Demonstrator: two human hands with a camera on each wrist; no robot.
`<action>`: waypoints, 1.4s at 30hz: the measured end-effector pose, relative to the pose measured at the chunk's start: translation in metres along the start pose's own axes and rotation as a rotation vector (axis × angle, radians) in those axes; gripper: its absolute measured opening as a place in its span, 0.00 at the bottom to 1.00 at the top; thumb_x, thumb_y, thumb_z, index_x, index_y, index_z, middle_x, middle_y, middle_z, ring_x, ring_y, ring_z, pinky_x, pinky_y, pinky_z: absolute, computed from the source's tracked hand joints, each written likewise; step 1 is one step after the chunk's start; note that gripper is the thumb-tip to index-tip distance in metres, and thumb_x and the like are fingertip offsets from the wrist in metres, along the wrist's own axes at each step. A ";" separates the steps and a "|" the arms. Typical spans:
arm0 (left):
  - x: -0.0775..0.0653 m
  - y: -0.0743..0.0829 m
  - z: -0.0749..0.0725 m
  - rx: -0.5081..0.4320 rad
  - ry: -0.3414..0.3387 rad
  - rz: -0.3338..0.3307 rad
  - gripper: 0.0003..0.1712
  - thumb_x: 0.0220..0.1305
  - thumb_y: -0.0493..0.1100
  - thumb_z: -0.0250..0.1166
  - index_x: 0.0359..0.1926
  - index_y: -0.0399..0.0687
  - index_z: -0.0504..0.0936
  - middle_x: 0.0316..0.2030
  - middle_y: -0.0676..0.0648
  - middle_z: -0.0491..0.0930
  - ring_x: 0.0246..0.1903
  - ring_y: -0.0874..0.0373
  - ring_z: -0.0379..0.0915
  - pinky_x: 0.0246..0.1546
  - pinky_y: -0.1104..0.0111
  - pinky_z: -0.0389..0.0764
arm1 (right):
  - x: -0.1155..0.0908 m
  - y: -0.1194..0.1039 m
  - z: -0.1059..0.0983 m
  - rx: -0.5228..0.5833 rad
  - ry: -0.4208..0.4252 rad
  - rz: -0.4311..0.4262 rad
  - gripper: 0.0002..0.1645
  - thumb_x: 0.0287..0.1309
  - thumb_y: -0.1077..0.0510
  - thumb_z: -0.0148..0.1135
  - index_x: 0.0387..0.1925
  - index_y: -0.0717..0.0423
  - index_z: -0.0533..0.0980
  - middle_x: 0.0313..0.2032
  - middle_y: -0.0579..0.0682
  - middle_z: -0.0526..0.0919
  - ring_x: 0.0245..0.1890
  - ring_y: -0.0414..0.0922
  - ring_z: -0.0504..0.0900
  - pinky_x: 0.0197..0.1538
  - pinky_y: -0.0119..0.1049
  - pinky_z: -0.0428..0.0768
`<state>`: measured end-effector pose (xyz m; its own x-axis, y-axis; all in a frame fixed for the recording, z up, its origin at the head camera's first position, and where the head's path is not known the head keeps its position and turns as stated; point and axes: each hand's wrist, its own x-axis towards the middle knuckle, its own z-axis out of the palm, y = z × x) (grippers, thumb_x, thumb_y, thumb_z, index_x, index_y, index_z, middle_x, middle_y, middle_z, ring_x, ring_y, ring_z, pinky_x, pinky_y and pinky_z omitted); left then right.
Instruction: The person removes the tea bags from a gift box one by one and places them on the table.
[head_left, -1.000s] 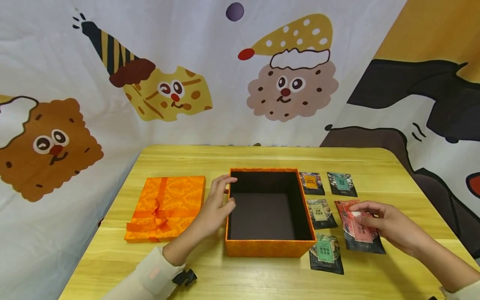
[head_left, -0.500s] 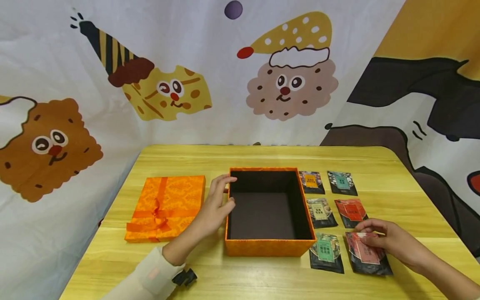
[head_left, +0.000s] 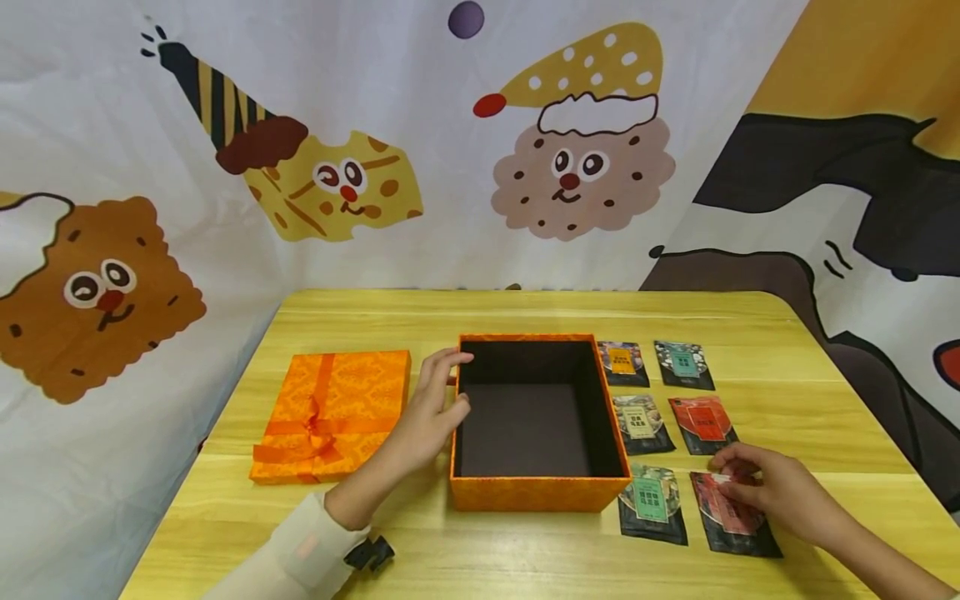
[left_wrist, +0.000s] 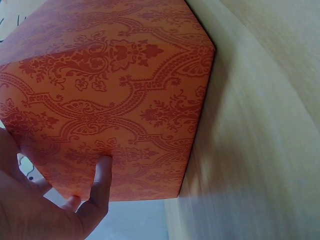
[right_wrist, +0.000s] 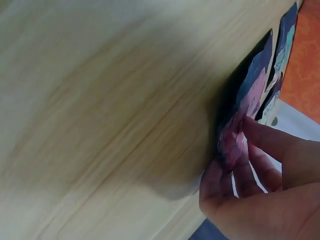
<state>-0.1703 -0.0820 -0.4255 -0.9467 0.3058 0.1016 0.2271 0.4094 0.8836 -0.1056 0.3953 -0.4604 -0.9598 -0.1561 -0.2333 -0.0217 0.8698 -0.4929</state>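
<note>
My left hand [head_left: 426,423] holds the left wall of an open orange gift box [head_left: 540,495] with a dark inside. Thumb and index fingertip come over the rim, while in the left wrist view another finger [left_wrist: 102,175] bears on the patterned outer wall. With my right hand [head_left: 795,496] I pinch the upper edge of a pink-and-black sachet [head_left: 738,533], thumb on its printed face. In the right wrist view this sachet [right_wrist: 250,100] lies close over the table. Just beyond it lies a red sachet [head_left: 703,423], and to its left a green one [head_left: 651,504].
Three more sachets lie right of the box: one beige-labelled [head_left: 641,425], one orange-labelled [head_left: 622,363], one teal-labelled [head_left: 684,364]. The orange box lid [head_left: 360,387] with its ribbon bow sits at the left of the wooden table [head_left: 525,554]. A cartoon-printed cloth [head_left: 450,258] hangs behind.
My right hand has carried the pink sachet toward me, from over the red sachet to the front of the right column, where it now lies flatter. My left hand stays on the box.
</note>
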 end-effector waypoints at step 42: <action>0.000 -0.001 0.000 0.008 0.000 0.007 0.31 0.74 0.42 0.58 0.75 0.52 0.63 0.78 0.43 0.49 0.62 0.42 0.66 0.57 0.47 0.75 | 0.064 -0.093 -0.001 -0.208 0.393 -0.386 0.42 0.67 0.47 0.67 0.77 0.52 0.64 0.75 0.65 0.62 0.73 0.74 0.55 0.68 0.75 0.54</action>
<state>-0.1703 -0.0823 -0.4261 -0.9450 0.3087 0.1079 0.2357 0.4143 0.8791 -0.1650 0.3051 -0.4285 -0.9025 -0.3289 0.2780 -0.4063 0.8644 -0.2962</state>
